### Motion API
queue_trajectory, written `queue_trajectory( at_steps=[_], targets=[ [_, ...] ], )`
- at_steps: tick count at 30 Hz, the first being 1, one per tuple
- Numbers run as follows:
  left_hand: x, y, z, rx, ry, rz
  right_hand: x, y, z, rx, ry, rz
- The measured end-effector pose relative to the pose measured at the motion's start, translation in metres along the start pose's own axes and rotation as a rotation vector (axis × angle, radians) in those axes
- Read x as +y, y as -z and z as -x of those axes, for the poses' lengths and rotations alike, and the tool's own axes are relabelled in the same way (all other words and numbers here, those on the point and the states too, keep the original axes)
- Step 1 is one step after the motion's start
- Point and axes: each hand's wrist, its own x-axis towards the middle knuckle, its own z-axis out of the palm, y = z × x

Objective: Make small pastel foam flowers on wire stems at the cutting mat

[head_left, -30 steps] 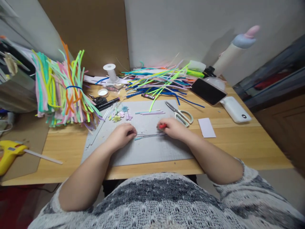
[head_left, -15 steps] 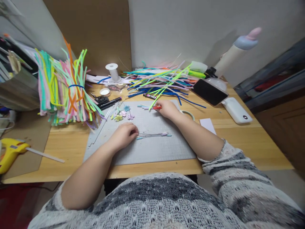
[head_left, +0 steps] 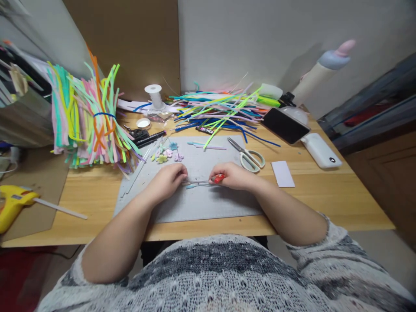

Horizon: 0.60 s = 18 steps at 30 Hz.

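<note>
Over the grey cutting mat (head_left: pixel 201 207), my left hand (head_left: pixel 167 178) pinches the left end of the thin wire stems (head_left: pixel 198 183), which have pale blue fuzzy tips. My right hand (head_left: pixel 235 175) is closed around a small red-handled tool (head_left: pixel 218 178) at the stems' other side. Its jaws are mostly hidden, so its exact kind is unclear. Beyond my left hand lie several small fuzzy flowers (head_left: pixel 161 159) in yellow, pink, lilac and blue. Cut pipe cleaner pieces (head_left: pixel 211 147) rest near the mat's far edge.
Scissors (head_left: pixel 248 157) and a white card (head_left: pixel 283 174) lie right of my right hand. Pipe cleaners are heaped at the back (head_left: pixel 221 110) and bundled at left (head_left: pixel 97 117). A yellow glue gun (head_left: pixel 16 203), phone (head_left: pixel 286 125), power bank (head_left: pixel 321 150) and spool (head_left: pixel 156 96) surround the mat.
My right hand has come back toward me from the mat's far side to the wire stems, carrying the red-handled tool. The scissors are now uncovered. My left hand has barely moved.
</note>
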Motion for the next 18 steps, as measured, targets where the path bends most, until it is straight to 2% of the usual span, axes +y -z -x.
queue_trajectory(
  at_steps=[3,5,8,10,11,14,17,18],
  targets=[
    [0.003,0.001,0.001,0.011,0.040,0.128,-0.006,0.001,0.006,-0.019,0.022,-0.008],
    [0.007,0.000,0.002,0.057,0.058,0.290,-0.011,0.003,0.009,-0.034,0.051,-0.079],
    [0.015,-0.003,0.002,0.265,0.039,0.649,-0.019,0.006,0.012,-0.023,-0.006,-0.304],
    [0.022,-0.007,0.001,0.398,0.021,0.813,-0.022,0.003,0.014,0.058,-0.027,-0.486],
    [0.026,-0.010,0.000,0.413,0.031,0.850,-0.023,0.000,0.014,0.118,-0.009,-0.576],
    [0.038,-0.022,-0.001,0.292,0.131,0.882,-0.025,-0.017,0.012,0.363,0.033,-0.859],
    [0.046,-0.034,-0.001,0.203,0.212,0.916,-0.026,-0.035,0.007,0.575,-0.013,-1.009],
    [0.047,-0.038,-0.001,0.195,0.226,0.923,-0.026,-0.039,0.005,0.609,-0.027,-1.018]
  ],
)
